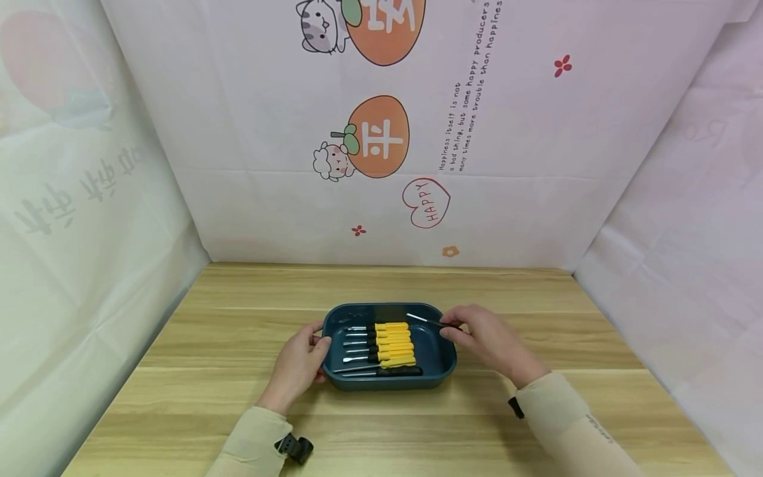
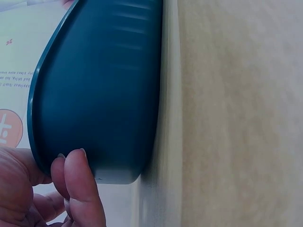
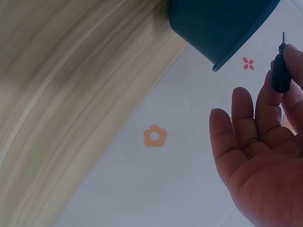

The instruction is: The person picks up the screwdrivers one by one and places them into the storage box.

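Note:
A dark teal rectangular bin [image 1: 440, 358] sits on the table. My left hand [image 1: 299, 361] grips its left end, with the thumb over the rim; in the left wrist view, fingertips [image 2: 81, 172] lie against the outer wall. Above the bin's right end, my right hand [image 1: 491, 339] pinches a screwdriver [image 3: 281, 73] by its black handle, the metal shaft pointing left over the bin. Inside the bin, several yellow-and-black screwdrivers [image 1: 395, 340] lie in a row, shafts to the left. Nearest the front wall lies a black-handled screwdriver [image 1: 401, 371].
The wood-grain table [image 1: 381, 437] extends around the bin on all sides. A white printed sheet [image 1: 268, 199] stands behind it, and more white sheeting [image 1: 673, 265] hangs at both sides.

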{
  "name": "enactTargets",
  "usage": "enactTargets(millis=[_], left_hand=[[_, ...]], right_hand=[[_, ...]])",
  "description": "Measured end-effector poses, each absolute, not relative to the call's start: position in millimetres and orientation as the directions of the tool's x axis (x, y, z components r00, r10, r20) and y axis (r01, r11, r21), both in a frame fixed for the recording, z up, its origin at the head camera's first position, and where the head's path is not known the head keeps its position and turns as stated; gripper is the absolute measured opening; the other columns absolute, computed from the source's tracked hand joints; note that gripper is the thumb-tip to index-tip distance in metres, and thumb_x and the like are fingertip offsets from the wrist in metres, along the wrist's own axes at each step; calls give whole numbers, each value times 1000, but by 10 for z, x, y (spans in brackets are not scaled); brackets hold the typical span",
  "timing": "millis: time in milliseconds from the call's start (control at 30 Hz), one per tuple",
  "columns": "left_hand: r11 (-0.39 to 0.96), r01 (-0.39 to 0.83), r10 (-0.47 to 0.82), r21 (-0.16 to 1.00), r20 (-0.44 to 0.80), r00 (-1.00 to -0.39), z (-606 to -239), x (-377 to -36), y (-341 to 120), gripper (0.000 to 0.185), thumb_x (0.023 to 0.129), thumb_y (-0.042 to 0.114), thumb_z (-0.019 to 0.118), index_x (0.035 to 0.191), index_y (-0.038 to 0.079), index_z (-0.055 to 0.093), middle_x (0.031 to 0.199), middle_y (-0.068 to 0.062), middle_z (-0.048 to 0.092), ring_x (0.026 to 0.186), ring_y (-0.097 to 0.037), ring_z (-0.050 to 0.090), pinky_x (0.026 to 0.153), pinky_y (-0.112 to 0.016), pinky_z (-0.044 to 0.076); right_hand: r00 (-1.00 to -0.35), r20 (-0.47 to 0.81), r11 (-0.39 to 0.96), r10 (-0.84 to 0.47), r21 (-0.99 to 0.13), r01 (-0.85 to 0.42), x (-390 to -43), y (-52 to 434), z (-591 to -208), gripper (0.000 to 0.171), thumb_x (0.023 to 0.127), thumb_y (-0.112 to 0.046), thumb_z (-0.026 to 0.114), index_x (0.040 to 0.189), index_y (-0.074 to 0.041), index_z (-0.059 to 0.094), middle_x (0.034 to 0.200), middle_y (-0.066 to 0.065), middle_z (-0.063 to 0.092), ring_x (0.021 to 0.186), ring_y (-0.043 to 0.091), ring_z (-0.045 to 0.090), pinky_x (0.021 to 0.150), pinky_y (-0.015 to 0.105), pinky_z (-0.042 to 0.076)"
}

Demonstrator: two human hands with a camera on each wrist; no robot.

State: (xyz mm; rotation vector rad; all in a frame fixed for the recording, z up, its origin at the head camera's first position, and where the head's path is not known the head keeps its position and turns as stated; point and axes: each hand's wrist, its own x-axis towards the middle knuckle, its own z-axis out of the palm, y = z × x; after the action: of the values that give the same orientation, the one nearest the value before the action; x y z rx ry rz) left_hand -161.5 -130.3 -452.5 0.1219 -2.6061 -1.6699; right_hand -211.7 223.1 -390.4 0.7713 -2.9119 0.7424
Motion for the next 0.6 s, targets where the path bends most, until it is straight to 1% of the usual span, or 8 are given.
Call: enactTargets(millis=[233, 367, 467, 600], left_hand=[[422, -32, -80, 906, 2, -997, -4529, -1605, -1305, 46, 107, 21, 58, 150, 7, 52, 111, -11, 64, 65, -16, 62, 52, -32, 60], [419, -40, -86, 907, -4, -996, -4534, -1614, -1304, 46, 107, 21, 58, 150, 8, 52, 111, -11, 64, 65, -16, 63, 52, -31, 60], [419, -42, -85, 907, -7, -996, -4533, -1615, -1304, 46, 107, 21, 58, 151, 7, 52, 111, -11, 64, 65, -16, 63, 52, -31, 60], [422, -38, -82, 906, -4, -997, -4541, -1620, -1307, 46, 107, 21, 57, 151, 7, 52, 112, -11, 63, 65, -17, 63, 52, -31, 60]], right_hand=[[-854, 163, 750, -495, -416, -514, -2113, 2137, -3910, 17, 100, -28, 72, 113, -18, 77, 105, -7, 72, 98, 15, 63, 92, 44, 59], [-838, 173, 738, -518, -404, -540, -2097, 2075, -3922, 18, 100, -29, 72, 113, -20, 77, 107, -9, 72, 97, 12, 62, 91, 40, 59], [-808, 202, 713, -553, -387, -585, -2090, 2028, -3937, 18, 100, -29, 72, 113, -18, 78, 106, -9, 73, 93, 9, 64, 86, 37, 60], [-781, 207, 699, -589, -355, -622, -2080, 1960, -3960, 18, 100, -29, 72, 114, -18, 78, 106, -9, 74, 92, 6, 66, 83, 33, 61]])
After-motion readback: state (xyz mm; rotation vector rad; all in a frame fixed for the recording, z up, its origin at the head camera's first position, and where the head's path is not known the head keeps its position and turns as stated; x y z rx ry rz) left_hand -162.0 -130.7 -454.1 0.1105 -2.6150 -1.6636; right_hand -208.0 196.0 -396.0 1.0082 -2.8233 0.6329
